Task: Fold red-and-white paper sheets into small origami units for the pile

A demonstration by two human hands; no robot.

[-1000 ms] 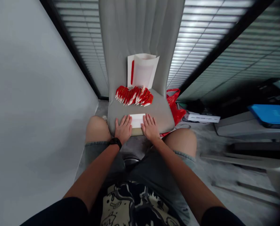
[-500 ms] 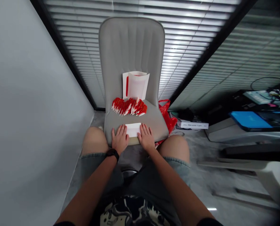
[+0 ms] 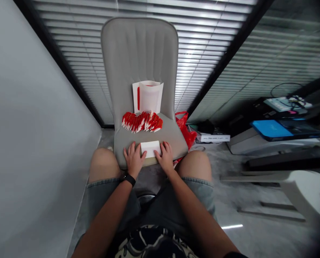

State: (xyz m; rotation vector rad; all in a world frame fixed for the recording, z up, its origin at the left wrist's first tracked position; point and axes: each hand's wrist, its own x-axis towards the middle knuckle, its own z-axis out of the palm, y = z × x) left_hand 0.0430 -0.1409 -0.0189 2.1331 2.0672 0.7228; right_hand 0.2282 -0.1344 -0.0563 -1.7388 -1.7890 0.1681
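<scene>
A small folded white sheet of paper lies near the front edge of the grey chair seat. At its left edge, my left hand rests with fingers spread and the thumb over the lower corner. My right hand is at the opposite edge, its thumb touching the paper and its fingers lying open beside it. Behind the paper, a fanned row of several red-and-white folded paper pieces stretches across the seat. Larger white sheets with a red strip lean against the backrest, curled at the top.
A red plastic bag hangs or lies right of the chair, near a white box on the floor. Farther right are a blue-topped item and a white stool. A wall rises on the left; blinds are behind.
My thumbs have shifted onto the paper's lower edges, and my fingers have spread wider. The paper's crease looks slightly raised. The whole view has shifted a little.
</scene>
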